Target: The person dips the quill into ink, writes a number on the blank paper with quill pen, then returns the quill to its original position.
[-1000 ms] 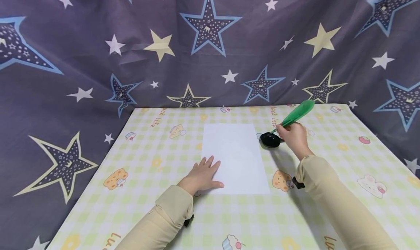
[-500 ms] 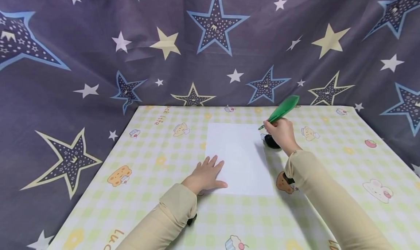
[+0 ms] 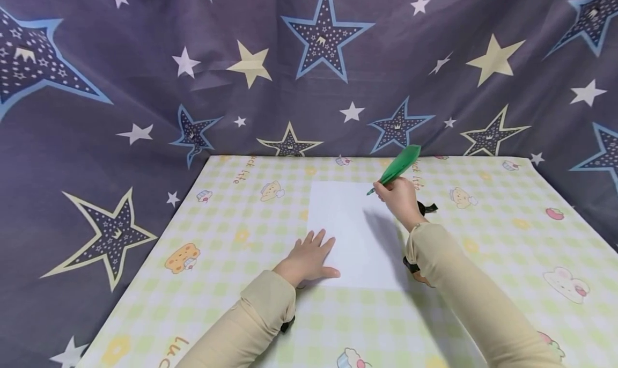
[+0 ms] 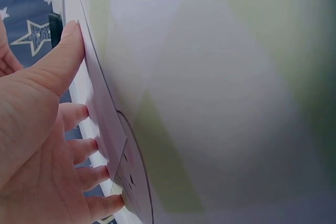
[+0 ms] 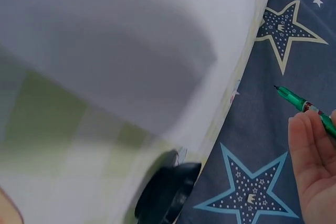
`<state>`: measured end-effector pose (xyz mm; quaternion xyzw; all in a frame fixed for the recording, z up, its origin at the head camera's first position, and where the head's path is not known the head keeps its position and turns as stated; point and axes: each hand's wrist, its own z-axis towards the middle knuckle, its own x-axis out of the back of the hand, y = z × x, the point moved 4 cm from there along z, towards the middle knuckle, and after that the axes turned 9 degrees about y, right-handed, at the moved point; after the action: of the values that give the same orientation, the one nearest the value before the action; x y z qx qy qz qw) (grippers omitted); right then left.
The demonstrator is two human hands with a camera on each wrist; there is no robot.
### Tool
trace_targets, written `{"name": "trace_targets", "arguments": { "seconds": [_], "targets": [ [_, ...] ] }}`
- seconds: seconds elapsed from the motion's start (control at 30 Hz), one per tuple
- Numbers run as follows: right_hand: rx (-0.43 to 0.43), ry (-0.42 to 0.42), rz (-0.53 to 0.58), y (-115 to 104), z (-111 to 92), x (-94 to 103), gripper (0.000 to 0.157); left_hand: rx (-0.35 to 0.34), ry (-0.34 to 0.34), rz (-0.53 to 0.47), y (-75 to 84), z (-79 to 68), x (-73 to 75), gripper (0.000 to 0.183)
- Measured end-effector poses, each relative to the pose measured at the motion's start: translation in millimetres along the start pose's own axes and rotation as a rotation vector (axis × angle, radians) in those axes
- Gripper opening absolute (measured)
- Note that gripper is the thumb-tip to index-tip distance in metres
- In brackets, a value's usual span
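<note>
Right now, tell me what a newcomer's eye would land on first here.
Probably the bright green feather-shaped pen, held in the right hand over the far right part of the white paper. Next, likely the dark star-patterned curtain behind the checked table, then the left hand, its fingers spread at the paper's left edge.

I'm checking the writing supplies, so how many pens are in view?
1: the green feather pen, pinched in the right hand, its tip over the white sheet in the head view. Any other behind that hand would be hidden.
</note>
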<state>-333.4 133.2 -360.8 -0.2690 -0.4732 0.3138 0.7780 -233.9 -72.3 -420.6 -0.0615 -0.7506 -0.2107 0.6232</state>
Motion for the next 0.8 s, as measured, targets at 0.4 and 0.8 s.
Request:
{"name": "trace_targets", "arguments": {
  "seconds": [0.4, 0.8],
  "targets": [
    [-0.031, -0.016, 0.009, 5, -3, -18.6, 0.020, 0.000, -0.002, -0.015, 0.4, -2.9, 1.3, 0.079],
    [-0.035, 0.009, -0.018, 13, -8, -26.3, 0.019, -0.001, 0.011, 0.012, -1.0, 0.1, -0.9, 0.080]
  ]
}}
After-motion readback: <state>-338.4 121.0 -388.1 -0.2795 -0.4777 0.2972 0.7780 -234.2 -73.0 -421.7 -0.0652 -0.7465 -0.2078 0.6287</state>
